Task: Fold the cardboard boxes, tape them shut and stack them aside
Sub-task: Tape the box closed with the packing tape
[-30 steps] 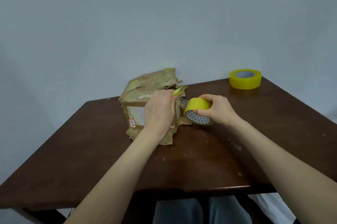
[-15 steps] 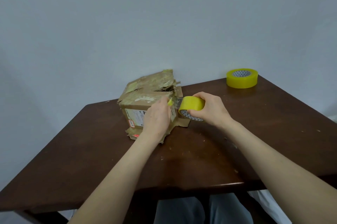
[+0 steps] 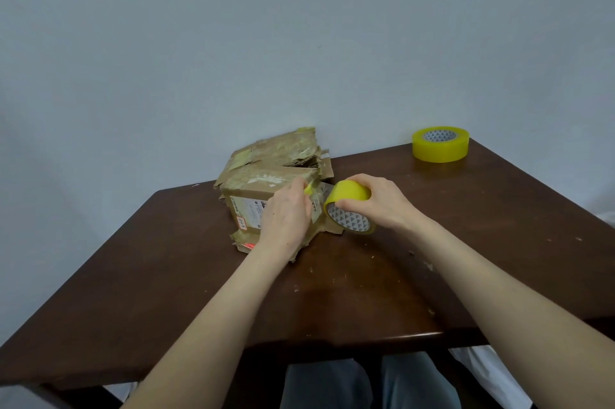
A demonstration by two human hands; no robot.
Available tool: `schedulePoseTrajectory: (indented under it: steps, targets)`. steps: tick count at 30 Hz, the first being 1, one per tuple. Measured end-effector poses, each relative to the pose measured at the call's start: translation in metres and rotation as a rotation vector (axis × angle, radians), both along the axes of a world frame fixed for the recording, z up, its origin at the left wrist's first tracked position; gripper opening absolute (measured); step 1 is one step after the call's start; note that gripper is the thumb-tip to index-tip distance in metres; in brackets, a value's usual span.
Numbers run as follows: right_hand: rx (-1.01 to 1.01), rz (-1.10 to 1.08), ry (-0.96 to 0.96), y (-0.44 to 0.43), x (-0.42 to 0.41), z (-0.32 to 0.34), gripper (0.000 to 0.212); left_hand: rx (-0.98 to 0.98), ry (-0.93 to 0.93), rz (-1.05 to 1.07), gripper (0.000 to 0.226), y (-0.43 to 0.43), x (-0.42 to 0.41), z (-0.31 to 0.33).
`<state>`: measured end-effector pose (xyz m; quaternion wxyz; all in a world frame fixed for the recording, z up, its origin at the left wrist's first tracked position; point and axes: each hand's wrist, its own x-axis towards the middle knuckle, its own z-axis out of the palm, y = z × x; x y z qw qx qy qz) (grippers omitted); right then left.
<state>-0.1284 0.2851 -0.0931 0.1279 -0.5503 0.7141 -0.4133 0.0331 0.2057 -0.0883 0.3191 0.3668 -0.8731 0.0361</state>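
A worn brown cardboard box [image 3: 256,185] with torn flaps and a white label sits on the dark wooden table [image 3: 366,292], toward the back. My left hand [image 3: 288,218] lies against the box's near right corner and pinches the free end of the yellow tape at the top edge. My right hand [image 3: 382,202] grips a yellow tape roll [image 3: 349,212] just right of the box. A short clear strip of tape runs from the roll to my left fingers.
A second, larger yellow tape roll [image 3: 440,144] lies flat near the table's back right corner. A pale wall stands right behind the table. Small scraps dot the tabletop. My knees show under the near edge.
Both hands stay at the box's right corner. The tape roll has dipped a little lower and to the right, leaving a short strip stretched between it and my left fingers.
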Motion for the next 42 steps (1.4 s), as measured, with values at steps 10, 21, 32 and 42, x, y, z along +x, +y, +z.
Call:
schedulePoseTrajectory:
  steps: [10, 21, 32, 42]
  targets:
    - [0.075, 0.040, -0.098, -0.008, 0.004, 0.002, 0.050, 0.009, -0.013, 0.003, 0.017, 0.000, 0.000, -0.001]
    - [0.121, -0.061, -0.056, -0.019, 0.006, 0.007, 0.037, 0.011, -0.006, -0.014, 0.019, 0.000, 0.002, -0.001]
    - [0.109, -0.169, 0.065, -0.019, 0.013, 0.007, 0.037, 0.010, -0.015, 0.001, 0.014, 0.000, 0.001, -0.001]
    - [0.170, -0.149, 0.036, -0.017, 0.018, 0.006, 0.037, 0.027, -0.073, 0.016, 0.014, -0.001, -0.002, 0.003]
